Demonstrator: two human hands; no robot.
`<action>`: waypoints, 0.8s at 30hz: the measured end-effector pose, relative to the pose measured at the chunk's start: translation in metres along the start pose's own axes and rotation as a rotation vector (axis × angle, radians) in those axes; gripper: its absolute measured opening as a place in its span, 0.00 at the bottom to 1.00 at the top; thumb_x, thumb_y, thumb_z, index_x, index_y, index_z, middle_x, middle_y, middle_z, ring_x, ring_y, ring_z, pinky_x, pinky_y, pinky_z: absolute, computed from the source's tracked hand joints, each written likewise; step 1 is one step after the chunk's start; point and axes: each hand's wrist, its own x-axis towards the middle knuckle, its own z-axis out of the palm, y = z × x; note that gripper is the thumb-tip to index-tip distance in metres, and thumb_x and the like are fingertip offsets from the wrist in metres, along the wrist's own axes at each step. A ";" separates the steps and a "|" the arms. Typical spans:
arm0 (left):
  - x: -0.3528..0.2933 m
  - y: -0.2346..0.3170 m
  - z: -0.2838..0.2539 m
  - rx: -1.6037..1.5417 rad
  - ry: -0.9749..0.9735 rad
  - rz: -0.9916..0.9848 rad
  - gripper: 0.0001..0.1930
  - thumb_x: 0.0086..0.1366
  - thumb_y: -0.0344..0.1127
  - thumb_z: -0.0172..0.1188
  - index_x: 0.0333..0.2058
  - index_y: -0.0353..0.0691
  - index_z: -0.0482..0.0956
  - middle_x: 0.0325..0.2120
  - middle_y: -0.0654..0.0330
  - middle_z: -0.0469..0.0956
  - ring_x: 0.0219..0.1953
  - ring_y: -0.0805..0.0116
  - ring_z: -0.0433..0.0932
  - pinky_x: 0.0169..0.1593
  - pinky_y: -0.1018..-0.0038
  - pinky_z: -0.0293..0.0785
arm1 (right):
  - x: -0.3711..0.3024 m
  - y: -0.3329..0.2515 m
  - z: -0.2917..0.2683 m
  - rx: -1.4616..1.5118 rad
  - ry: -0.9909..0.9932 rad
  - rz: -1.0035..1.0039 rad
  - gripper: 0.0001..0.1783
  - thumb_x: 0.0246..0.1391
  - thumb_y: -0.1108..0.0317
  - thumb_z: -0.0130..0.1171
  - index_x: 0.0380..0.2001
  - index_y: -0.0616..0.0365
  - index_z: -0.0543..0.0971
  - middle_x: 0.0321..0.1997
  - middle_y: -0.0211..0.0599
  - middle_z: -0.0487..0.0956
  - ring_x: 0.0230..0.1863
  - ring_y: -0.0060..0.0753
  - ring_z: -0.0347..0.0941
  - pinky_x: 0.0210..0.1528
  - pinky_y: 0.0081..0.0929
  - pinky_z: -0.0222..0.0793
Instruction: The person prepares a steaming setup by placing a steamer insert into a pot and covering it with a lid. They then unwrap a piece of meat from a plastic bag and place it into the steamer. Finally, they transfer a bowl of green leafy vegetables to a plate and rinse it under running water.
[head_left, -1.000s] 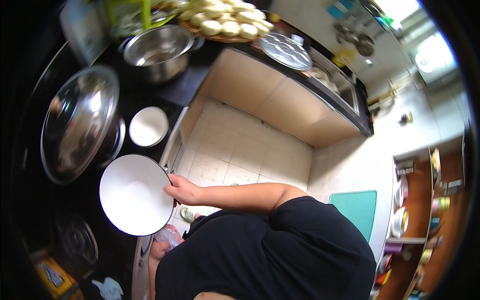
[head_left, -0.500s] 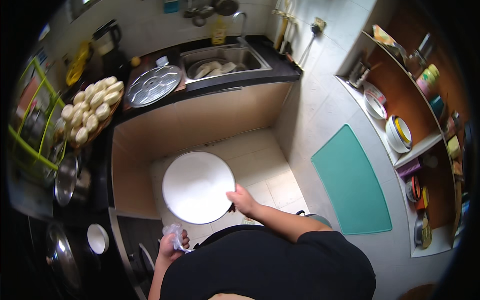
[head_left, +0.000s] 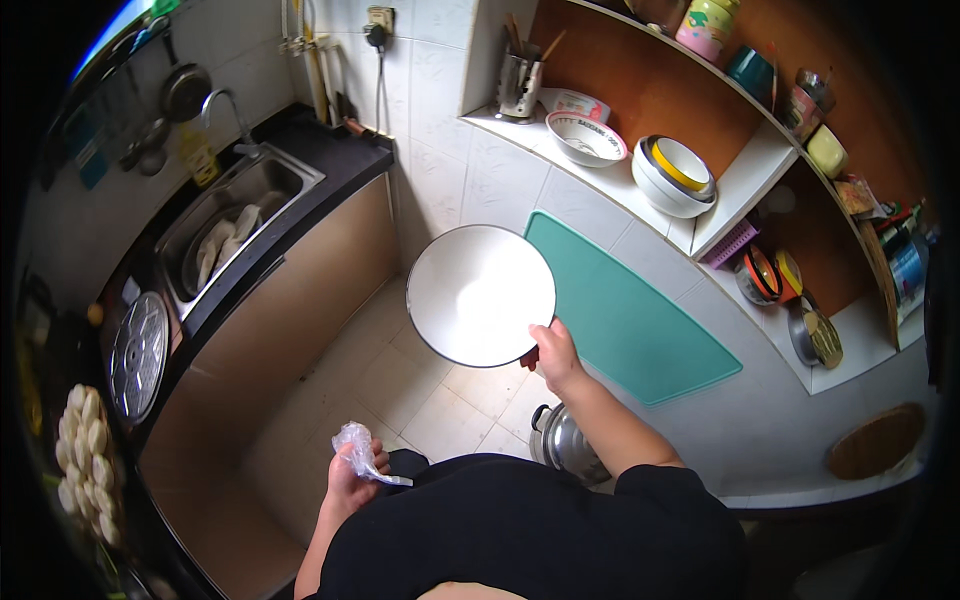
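A large round white bowl point(head_left: 478, 295) with a thin dark rim is held out in front of me, its white face toward me. My right hand point(head_left: 556, 358) grips it by the lower right edge, thumb on the face and fingers curled behind. Low at my left side, my left hand point(head_left: 352, 478) is closed around a crumpled clear plastic bag point(head_left: 352, 440). A pale loose end of the bag trails toward my shirt. The bowl hangs in the air over the tiled floor, in front of a green wall panel point(head_left: 620, 310).
Built-in wall shelves point(head_left: 645, 230) on the right hold stacked bowls point(head_left: 672, 185) and jars. A steel pot point(head_left: 568, 440) stands low beside my right forearm. On the left, the dark counter has a sink point(head_left: 240, 215), a perforated steel disc point(head_left: 138, 355) and several pale dough pieces point(head_left: 88, 455).
My view has swung right, toward the shelves, and the bowl has come round with it, now before the green panel. Both hands keep their holds. The steel pot shows more fully.
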 end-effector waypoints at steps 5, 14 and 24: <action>0.071 0.048 0.019 0.009 -0.093 -0.063 0.20 0.50 0.47 0.52 0.39 0.43 0.66 0.24 0.59 0.66 0.25 0.66 0.65 0.26 0.74 0.63 | 0.049 -0.060 -0.016 0.114 0.284 -0.093 0.11 0.46 0.66 0.43 0.30 0.62 0.67 0.18 0.36 0.70 0.13 0.27 0.64 0.12 0.21 0.56; 0.170 0.170 0.088 0.140 -0.296 -0.114 0.26 0.48 0.49 0.45 0.45 0.40 0.67 0.39 0.55 0.72 0.37 0.59 0.70 0.37 0.64 0.65 | 0.184 -0.157 -0.063 0.125 0.630 -0.255 0.11 0.47 0.65 0.41 0.27 0.63 0.66 0.18 0.40 0.70 0.12 0.24 0.58 0.10 0.19 0.46; 0.214 0.191 0.094 0.063 -0.319 -0.184 0.22 0.62 0.45 0.40 0.49 0.36 0.62 0.44 0.51 0.68 0.43 0.54 0.68 0.47 0.59 0.65 | 0.281 -0.149 -0.093 -0.033 0.808 -0.083 0.15 0.51 0.63 0.37 0.21 0.62 0.69 0.16 0.35 0.70 0.11 0.19 0.56 0.09 0.16 0.46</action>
